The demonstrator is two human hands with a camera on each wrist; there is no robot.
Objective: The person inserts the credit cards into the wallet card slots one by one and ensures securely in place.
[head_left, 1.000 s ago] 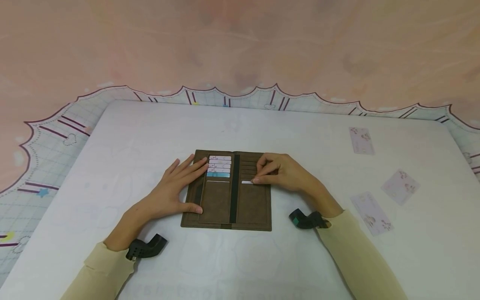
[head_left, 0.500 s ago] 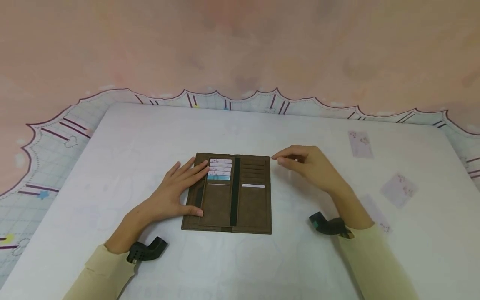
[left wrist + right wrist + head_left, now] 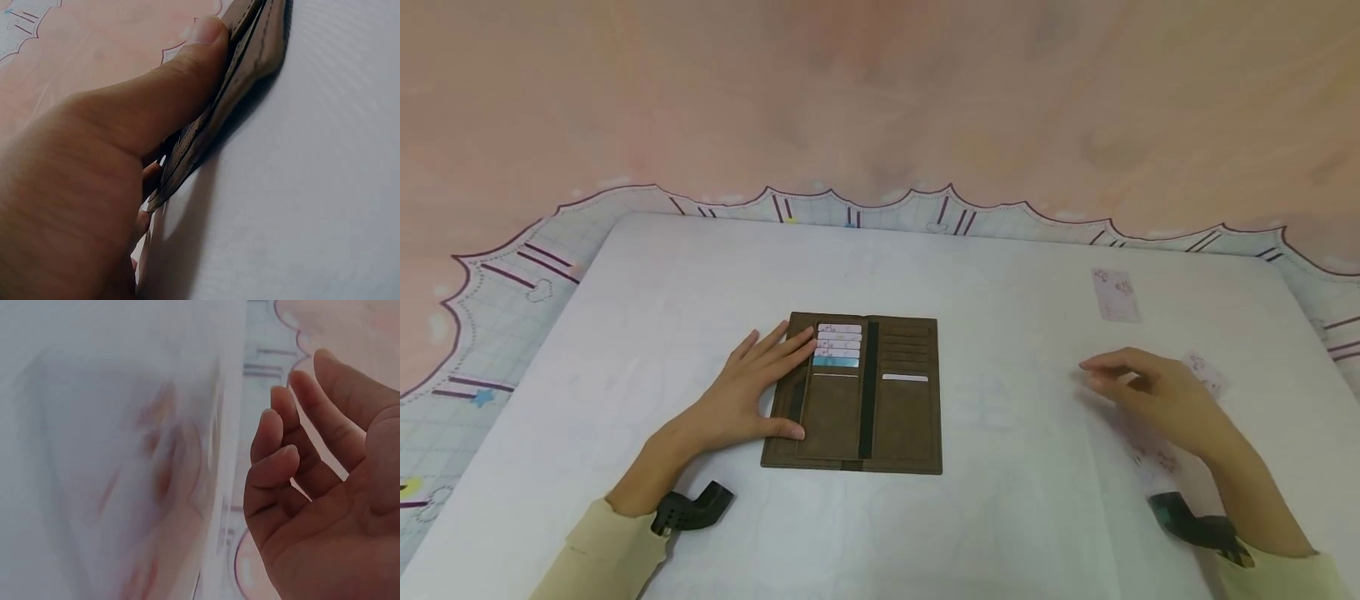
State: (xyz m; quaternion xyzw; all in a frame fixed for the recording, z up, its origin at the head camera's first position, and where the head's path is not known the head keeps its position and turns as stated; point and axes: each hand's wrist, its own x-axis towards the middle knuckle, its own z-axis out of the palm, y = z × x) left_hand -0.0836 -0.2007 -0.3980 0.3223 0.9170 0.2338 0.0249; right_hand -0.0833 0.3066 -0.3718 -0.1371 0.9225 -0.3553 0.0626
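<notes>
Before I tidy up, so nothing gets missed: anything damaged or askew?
Nothing looks damaged, but the pale pink rectangular cards lie scattered at differing angles, right of the open brown leather-look wallet; similar cards sit tucked inside it.

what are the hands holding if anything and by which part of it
Nothing is held: the left hand just rests, fingers spread, on the left side of the open wallet, and the right hand is empty.

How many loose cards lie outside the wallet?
3: the far card beyond the right hand; the middle card and near card, partly covered by it. More may be hidden.
</notes>
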